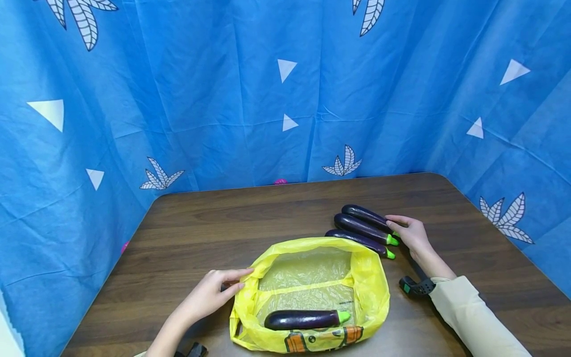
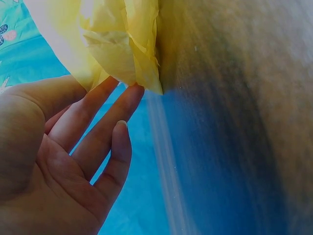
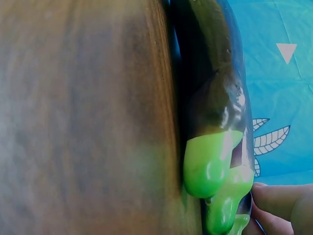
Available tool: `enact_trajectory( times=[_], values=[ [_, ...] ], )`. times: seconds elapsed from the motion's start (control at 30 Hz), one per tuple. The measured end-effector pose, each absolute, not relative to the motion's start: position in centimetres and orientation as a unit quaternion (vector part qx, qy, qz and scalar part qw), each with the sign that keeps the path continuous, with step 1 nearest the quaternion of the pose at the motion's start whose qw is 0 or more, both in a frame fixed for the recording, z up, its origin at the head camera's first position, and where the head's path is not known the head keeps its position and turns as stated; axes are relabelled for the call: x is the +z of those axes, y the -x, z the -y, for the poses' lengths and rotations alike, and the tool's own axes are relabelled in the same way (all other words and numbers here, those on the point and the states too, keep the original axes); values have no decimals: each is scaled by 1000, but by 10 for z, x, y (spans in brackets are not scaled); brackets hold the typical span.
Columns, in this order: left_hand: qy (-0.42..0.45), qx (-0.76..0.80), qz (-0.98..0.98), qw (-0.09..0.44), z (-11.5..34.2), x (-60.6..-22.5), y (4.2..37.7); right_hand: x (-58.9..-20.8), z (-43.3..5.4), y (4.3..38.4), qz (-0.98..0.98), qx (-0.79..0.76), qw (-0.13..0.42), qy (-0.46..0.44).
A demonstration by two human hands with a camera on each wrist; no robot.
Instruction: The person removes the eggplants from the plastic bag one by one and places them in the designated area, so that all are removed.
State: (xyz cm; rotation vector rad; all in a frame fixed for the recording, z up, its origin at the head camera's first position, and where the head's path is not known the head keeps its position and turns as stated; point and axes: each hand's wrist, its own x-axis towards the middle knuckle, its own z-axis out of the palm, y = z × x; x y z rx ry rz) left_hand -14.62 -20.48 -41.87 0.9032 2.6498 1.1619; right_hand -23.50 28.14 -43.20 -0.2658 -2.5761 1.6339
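A yellow plastic bag (image 1: pixel 376 297) stands on the table with its mouth spread wide. Inside it, near the front side, lies one dark purple eggplant (image 1: pixel 303 320) with a green stem end. My left hand (image 1: pixel 214 295) pinches the bag's left rim between thumb and fingers; in the left wrist view the yellow film (image 2: pixel 115 44) hangs at the fingertips. Behind the bag, three eggplants lie side by side, the nearest (image 1: pixel 357 239) partly hidden by the rim, then a middle one (image 1: pixel 362 228). On the farthest eggplant (image 1: pixel 363 214), my right hand (image 1: pixel 412 235) grips the stem end.
The brown wooden table (image 1: pixel 214 218) has rounded back corners. A blue patterned curtain (image 1: pixel 200 89) hangs behind it and along both sides. A dark strap (image 1: pixel 419 286) sits around the right wrist, close to the tabletop.
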Motion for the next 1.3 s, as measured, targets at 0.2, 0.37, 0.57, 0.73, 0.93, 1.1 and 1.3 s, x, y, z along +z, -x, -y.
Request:
enact_trajectory(
  times=[0.2,0.37,0.57,0.73,0.93,1.1,1.3],
  values=[
    [-298,386,-871,53,204,-416,148,-427,-280,236,835,542,36,91],
    [-297,385,-872,51,203,-415,149,-423,-284,236,827,556,30,84],
    [-296,384,-873,54,202,-416,148,-424,-290,235,819,569,24,68],
    [-292,382,-875,57,205,-415,146,-425,-291,236,820,569,15,62],
    [-295,382,-874,56,204,-416,145,-418,-295,227,825,559,33,71],
    [-297,384,-873,53,204,-418,145,-415,-299,221,822,563,48,71],
    [-297,383,-873,49,204,-420,144,-435,-316,232,807,582,75,67]
  ],
)
